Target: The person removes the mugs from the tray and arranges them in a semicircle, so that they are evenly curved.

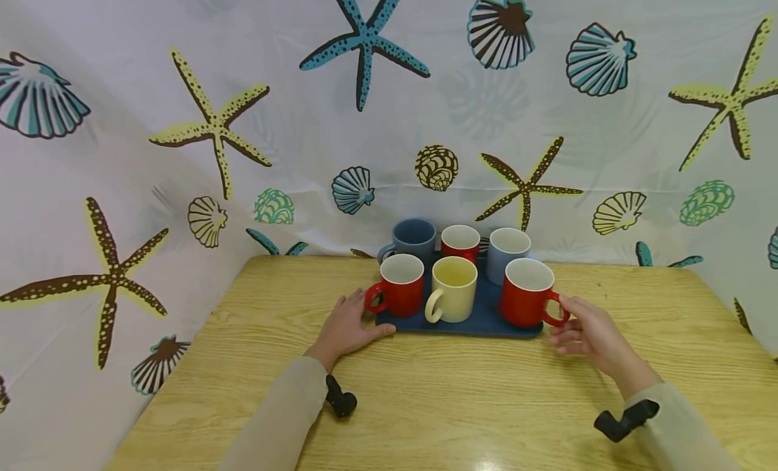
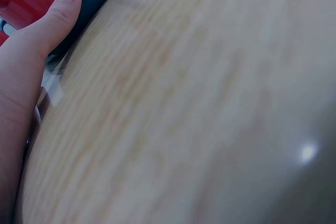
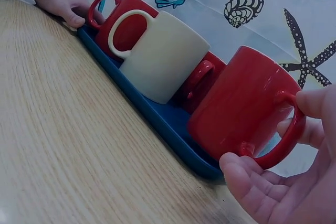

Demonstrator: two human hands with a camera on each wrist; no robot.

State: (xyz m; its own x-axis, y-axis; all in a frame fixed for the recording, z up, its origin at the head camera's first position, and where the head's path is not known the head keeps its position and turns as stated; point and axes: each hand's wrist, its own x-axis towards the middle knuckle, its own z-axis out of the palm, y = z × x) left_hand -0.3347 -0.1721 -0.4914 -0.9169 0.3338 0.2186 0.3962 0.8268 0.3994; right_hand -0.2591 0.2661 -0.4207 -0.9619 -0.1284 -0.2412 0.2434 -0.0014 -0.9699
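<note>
A dark blue tray (image 1: 462, 324) carries several mugs in two rows. At its front right is a red mug (image 1: 526, 296); my right hand (image 1: 592, 336) pinches the handle (image 3: 294, 137) between thumb and forefinger. The other fingers curl below the handle, near the tray corner. Beside the tray's front left corner lies my left hand (image 1: 349, 329), thumb (image 2: 63, 9) against the rim and fingers spread toward the left side. Close to those fingers stands another red mug (image 1: 404, 295), its handle pointing left. Between the red mugs sits a cream mug (image 1: 457, 302) with its handle toward the front left.
The back row holds a dark blue mug (image 1: 413, 236), a third red mug (image 1: 460, 241) and a light blue mug (image 1: 500, 271). Behind the wooden table (image 1: 462, 403) hangs a white cloth (image 1: 401, 140) printed with shells and starfish.
</note>
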